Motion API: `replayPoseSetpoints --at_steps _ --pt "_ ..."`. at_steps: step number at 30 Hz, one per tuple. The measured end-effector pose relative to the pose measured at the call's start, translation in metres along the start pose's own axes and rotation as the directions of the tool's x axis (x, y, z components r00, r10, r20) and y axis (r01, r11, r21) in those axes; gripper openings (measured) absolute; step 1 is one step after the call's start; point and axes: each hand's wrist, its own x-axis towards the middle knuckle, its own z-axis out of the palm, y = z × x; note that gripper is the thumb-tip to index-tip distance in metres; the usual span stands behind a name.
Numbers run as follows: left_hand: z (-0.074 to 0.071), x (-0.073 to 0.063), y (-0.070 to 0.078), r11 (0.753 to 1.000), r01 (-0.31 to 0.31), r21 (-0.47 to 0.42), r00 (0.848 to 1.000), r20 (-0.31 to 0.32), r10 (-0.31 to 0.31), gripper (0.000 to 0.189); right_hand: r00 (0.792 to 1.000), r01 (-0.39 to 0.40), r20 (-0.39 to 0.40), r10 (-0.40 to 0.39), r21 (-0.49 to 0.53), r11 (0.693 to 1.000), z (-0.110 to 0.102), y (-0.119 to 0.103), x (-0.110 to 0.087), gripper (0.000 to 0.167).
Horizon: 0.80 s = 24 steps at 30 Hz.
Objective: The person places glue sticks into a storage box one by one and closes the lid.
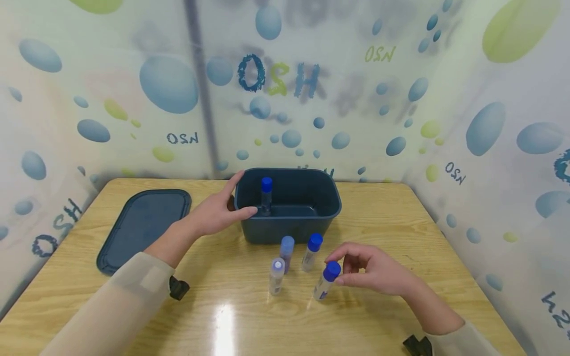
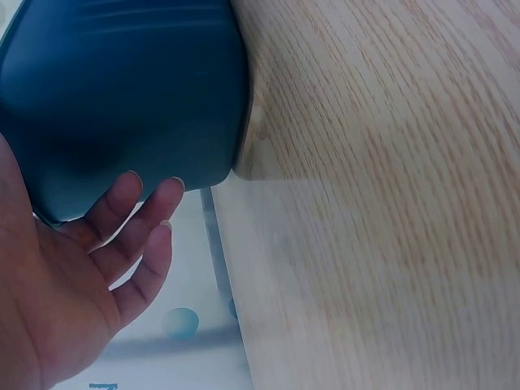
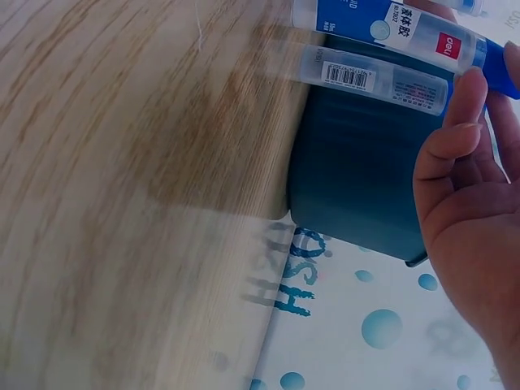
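A dark blue plastic bin [image 1: 289,231] stands at the back middle of the table. My left hand [image 1: 218,210] holds its left end, thumb over the rim and the other fingers outside. Inside the bin stands a glue bottle with a blue cap [image 1: 266,198]. At the front right, my right hand [image 1: 374,269] pinches the blue cap of a labelled liquid glue bottle [image 1: 324,287] between thumb and index finger. Beside it are a second blue-capped bottle [image 1: 308,259], a bottle with a pale blue cap [image 1: 287,252] and one with a whitish top [image 1: 276,279].
A dark blue lid [image 1: 144,225] lies flat at the left of the wooden table [image 1: 392,326]. Behind the bin hangs a patterned curtain [image 1: 311,123], which also runs along both sides.
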Motion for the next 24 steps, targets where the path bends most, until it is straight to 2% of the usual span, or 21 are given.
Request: replayPoseSetpoints --at_steps 11,19,24 --pt "0.0001 -0.0003 -0.0005 1.000 -0.001 0.001 1.000 -0.003 0.001 0.111 0.999 0.028 -0.015 -0.029 -0.055 0.998 0.0007 0.0023 0.0004 0.030" --pt "-0.0003 0.0003 0.0001 1.000 0.008 -0.006 1.000 0.004 -0.008 0.111 0.999 -0.018 -0.042 0.014 -0.100 0.995 -0.0006 0.0001 -0.0040 0.029" --pt "0.0003 0.0003 -0.0002 1.000 0.010 -0.007 1.000 0.001 -0.010 0.110 0.999 -0.019 -0.053 0.012 -0.116 0.993 -0.0024 -0.0018 -0.0084 0.029"
